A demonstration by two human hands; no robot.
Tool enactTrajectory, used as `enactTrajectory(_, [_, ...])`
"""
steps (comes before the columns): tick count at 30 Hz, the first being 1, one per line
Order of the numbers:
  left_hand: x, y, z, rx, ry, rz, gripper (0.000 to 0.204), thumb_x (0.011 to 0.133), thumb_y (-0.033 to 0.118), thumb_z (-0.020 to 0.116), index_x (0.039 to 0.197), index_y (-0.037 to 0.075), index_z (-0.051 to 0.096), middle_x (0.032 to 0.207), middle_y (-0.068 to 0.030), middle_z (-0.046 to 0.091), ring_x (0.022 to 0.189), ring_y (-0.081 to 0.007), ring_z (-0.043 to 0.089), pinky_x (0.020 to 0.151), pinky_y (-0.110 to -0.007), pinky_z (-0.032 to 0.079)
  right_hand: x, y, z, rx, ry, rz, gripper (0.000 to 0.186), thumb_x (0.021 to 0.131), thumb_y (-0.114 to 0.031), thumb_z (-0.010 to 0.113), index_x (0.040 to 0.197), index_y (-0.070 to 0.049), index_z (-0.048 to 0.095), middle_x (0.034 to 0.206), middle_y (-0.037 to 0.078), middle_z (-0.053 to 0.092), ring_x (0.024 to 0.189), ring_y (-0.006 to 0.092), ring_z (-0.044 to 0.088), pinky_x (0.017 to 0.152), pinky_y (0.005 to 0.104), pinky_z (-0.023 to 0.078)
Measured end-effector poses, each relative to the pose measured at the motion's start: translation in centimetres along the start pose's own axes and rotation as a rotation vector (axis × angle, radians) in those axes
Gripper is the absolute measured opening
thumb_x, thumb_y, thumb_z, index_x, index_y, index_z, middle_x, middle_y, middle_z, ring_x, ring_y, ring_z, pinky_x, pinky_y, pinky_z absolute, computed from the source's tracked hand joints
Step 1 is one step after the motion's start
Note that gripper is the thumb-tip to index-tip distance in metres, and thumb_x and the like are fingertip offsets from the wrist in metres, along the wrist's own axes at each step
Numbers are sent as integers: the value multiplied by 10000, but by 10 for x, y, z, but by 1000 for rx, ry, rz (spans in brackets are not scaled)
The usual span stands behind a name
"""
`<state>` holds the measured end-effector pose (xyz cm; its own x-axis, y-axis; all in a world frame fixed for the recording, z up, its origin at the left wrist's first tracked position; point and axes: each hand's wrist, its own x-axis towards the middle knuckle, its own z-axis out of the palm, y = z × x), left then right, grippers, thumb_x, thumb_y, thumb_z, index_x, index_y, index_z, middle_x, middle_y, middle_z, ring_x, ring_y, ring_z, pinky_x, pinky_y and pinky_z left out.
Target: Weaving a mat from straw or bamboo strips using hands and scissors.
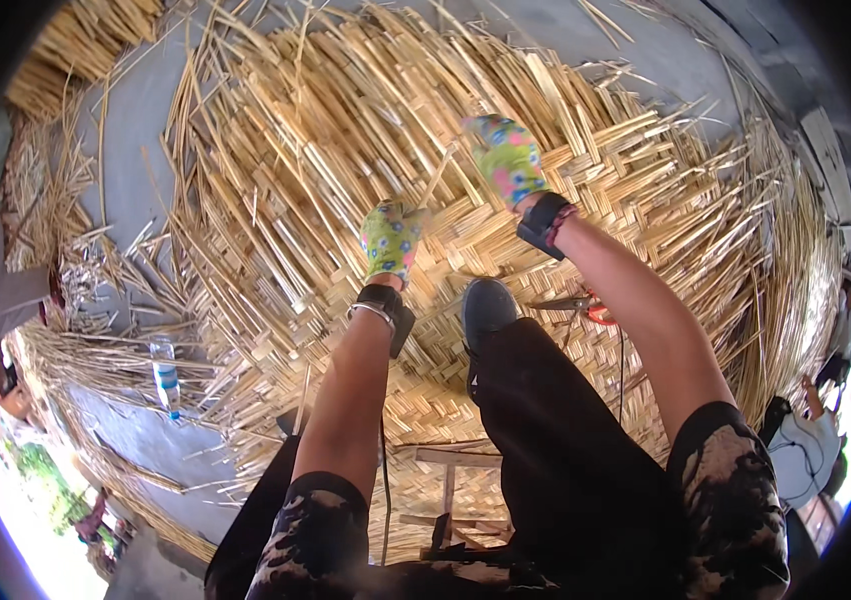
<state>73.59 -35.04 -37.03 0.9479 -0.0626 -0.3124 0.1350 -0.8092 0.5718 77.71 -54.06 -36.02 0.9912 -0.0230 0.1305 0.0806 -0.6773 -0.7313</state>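
A large woven mat of split straw-coloured reed (385,385) spreads beneath me, tightly plaited near my feet and with long loose strips (315,130) farther away. My left hand (392,240), in a green floral glove, is closed over the middle of the mat. A thin reed strip (438,177) slants up and away from its fingers. Farther off and to the right, my right hand (507,160) wears a matching glove and is curled low over the strips. Its fingertips face away, so what it grips is hidden. Both gloves are slightly blurred.
Shears with a red handle (600,314) lie on the mat right of my shoe (489,312). A plastic bottle (165,377) lies left, near scattered reeds. A wooden stool (455,458) is below me. Other people sit at the left edge and lower right (805,455). A reed bundle (85,45) lies far left.
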Motion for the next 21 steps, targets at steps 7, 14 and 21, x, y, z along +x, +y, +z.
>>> enactTrajectory(7, [-9, -13, -5, -305, 87, -50, 256, 602, 313, 669, 613, 64, 608, 586, -107, 537, 546, -272, 519, 509, -366, 401, 3, -14, 41, -351, -409, 225, 150, 764, -114, 473, 842, -63, 591, 839, 156, 601, 735, 299, 579, 631, 355, 470])
enactTrajectory(14, [-16, 10, -16, -399, 27, -169, 144, 676, 132, 572, 719, -3, 596, 654, -159, 566, 575, -256, 549, 521, -324, 395, 13, -6, 53, -300, -335, 410, 121, 760, -152, 429, 763, -99, 538, 702, 149, 568, 650, 298, 567, 545, 383, 441])
enactTrajectory(21, [-16, 10, -7, -821, 221, -137, 243, 669, 274, 642, 610, 38, 626, 542, -5, 567, 495, -97, 508, 453, -267, 369, 10, 1, 52, -417, -395, 275, 137, 703, -217, 501, 752, -99, 549, 696, 149, 574, 637, 304, 571, 547, 390, 444])
